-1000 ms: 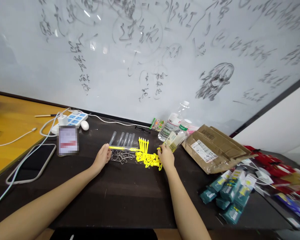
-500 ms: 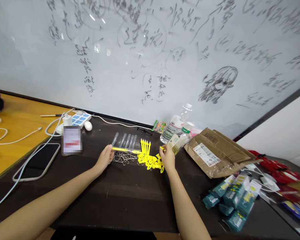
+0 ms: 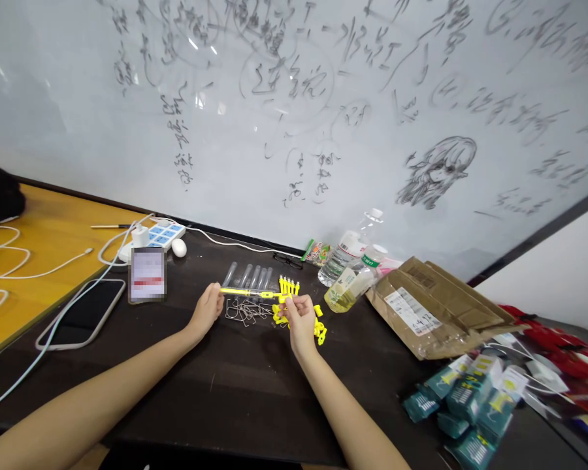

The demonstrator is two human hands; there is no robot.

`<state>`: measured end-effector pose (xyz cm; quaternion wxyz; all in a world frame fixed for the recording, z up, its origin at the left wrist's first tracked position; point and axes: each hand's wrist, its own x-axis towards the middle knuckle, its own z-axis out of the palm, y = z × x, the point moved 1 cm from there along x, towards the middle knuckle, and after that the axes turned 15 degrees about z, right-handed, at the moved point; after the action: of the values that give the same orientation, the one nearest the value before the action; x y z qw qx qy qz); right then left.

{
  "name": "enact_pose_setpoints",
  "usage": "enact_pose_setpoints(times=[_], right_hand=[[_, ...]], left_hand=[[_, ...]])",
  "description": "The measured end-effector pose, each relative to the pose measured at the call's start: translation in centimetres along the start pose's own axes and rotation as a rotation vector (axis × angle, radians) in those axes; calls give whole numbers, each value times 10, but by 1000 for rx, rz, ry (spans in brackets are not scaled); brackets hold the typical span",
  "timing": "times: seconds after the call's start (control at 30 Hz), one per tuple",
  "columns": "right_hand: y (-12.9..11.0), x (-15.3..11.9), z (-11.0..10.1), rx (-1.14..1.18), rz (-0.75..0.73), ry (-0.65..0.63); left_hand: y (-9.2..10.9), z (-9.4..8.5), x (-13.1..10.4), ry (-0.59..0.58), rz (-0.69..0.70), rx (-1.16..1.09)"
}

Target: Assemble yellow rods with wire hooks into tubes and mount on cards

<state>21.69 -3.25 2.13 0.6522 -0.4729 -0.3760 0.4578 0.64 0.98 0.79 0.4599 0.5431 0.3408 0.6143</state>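
Observation:
My left hand pinches the left end of a thin yellow and clear rod, held level above the table. At its right end, my right hand has its fingers closed on a small yellow piece that meets the rod. Under and beside my right hand lies a pile of yellow parts, partly covered by it. Bent metal wires lie below the rod. Behind it are several clear tubes and a row of yellow sticks.
Two bottles stand and lean behind on the right, beside a cardboard package and green boxes. On the left are a phone, a power strip and cables. A whiteboard rises behind.
My right hand has moved left from beside the bottles to the rod's right end, bringing the yellow piece. My left hand still holds the rod. The view has shifted slightly.

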Motion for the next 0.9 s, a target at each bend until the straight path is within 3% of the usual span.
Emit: enact_pose_setpoints(times=[0.27,0.6,0.9], right_hand=[[-1,0,0,43,-9,34],[-6,-7,3,-52,-98,-37],[-5,-5,-1,-176,-143,-12]], left_hand=[[4,2,-2,-6,-3,-21],[1,-1,0,11,-3,-11],[3,0,-1,6,9,-7]])
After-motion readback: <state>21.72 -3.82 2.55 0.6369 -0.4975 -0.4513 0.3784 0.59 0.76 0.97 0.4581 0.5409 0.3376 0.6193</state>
